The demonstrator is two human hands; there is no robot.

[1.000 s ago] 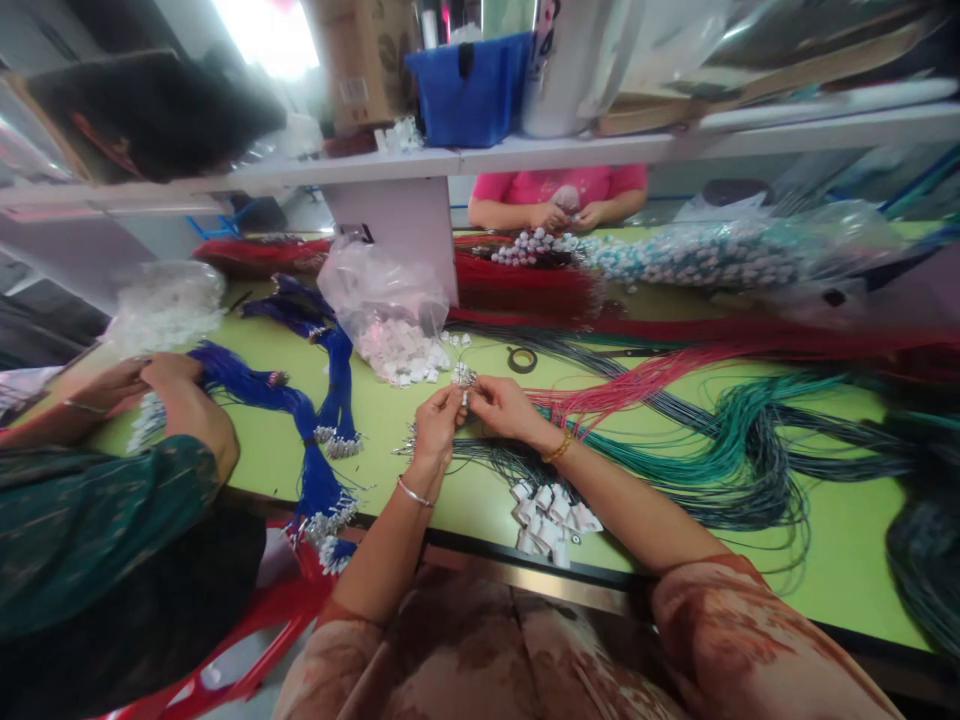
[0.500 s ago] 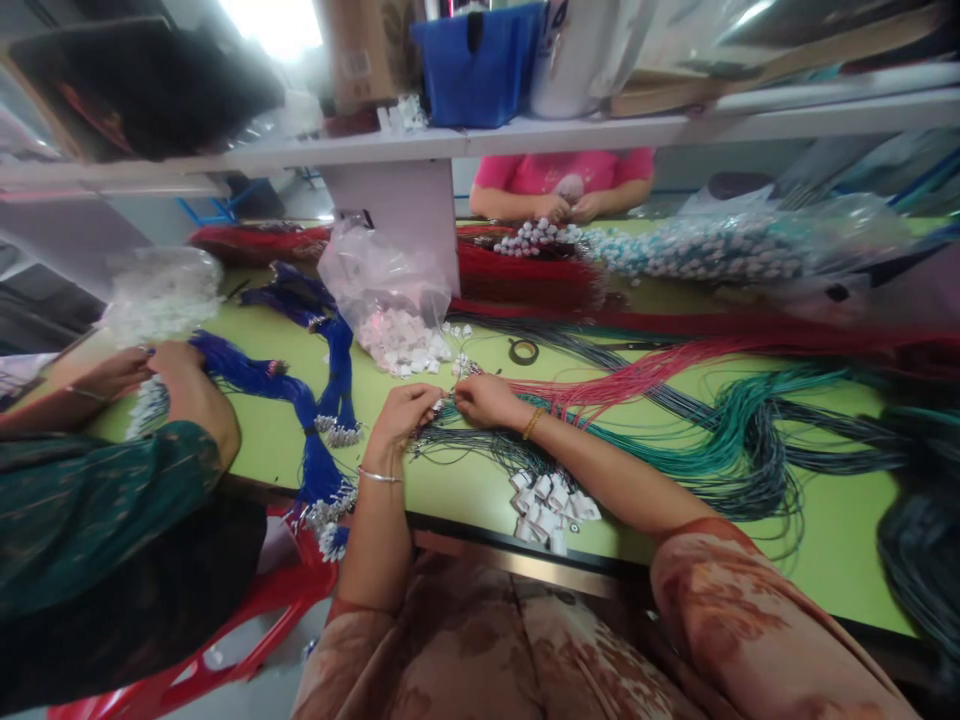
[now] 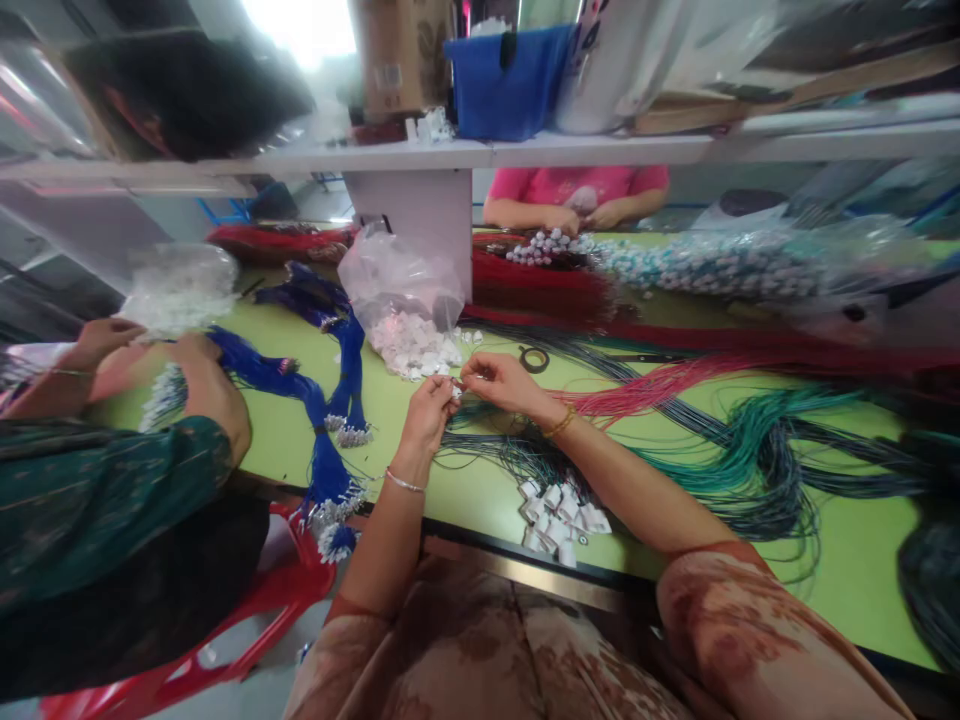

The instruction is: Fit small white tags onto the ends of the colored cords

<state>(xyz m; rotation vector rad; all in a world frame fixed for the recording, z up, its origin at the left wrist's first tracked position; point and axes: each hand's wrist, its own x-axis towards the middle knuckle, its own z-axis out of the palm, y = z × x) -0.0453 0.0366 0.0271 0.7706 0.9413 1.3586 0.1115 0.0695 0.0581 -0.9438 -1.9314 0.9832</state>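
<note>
Close together over the table, my two hands meet fingertip to fingertip. My left hand [image 3: 429, 412] pinches a small white connector [image 3: 455, 392]. Facing it, my right hand [image 3: 504, 382] is closed at the fingertips on what looks like a thin wire, mostly covered by the fingers. Red wires [image 3: 630, 390], green wires [image 3: 750, 425] and dark grey wires [image 3: 772, 490] spread to the right from beneath my hands. In front of me lies a pile of white connector housings [image 3: 555, 515]. Behind my left hand, a clear bag [image 3: 401, 270] spills small white connectors [image 3: 416, 345].
A black tape roll [image 3: 534, 359] lies past my right hand. Blue wire bundles [image 3: 296, 390] stretch leftward, near a co-worker's hands [image 3: 112, 345]. Across the table sits a person in pink [image 3: 577, 190]. A shelf [image 3: 600, 150] carrying a blue bin [image 3: 510, 85] crosses above.
The view has shifted, so everything sits slightly more to the right and lower. My hands stay pinched together, fingertips closer. The co-worker's hands at the left have moved apart.
</note>
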